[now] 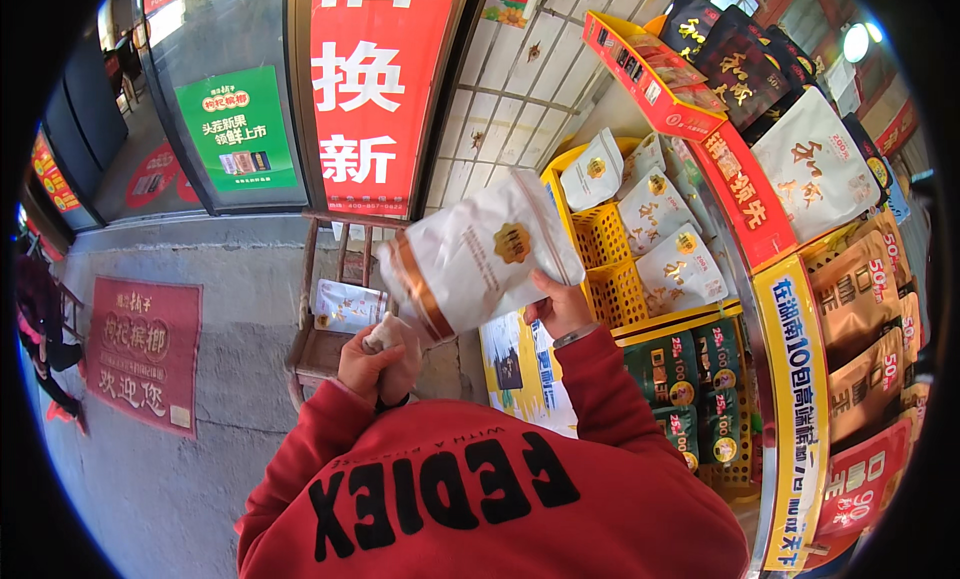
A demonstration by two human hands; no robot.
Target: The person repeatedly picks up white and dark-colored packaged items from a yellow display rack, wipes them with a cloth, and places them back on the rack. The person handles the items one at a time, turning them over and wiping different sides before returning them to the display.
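My right hand (561, 307) pinches the lower right edge of a large white pouch (480, 253) with a brown band and a gold emblem, which hangs tilted in front of me and is slightly blurred. A crumpled whitish cloth (399, 360) is bunched in my left hand (365, 365), close below the pouch's banded end. Beyond my left hand, a small white packet (349, 306) lies on the seat of a wooden chair (304, 354).
At the right, yellow plastic baskets (616, 294) hold white and green packets. Next to them a display shelf (791, 406) carries more pouches. A red mat (142, 354) lies on the concrete floor at left, near a glass door (225, 39). A person (49, 339) shows at the far left edge.
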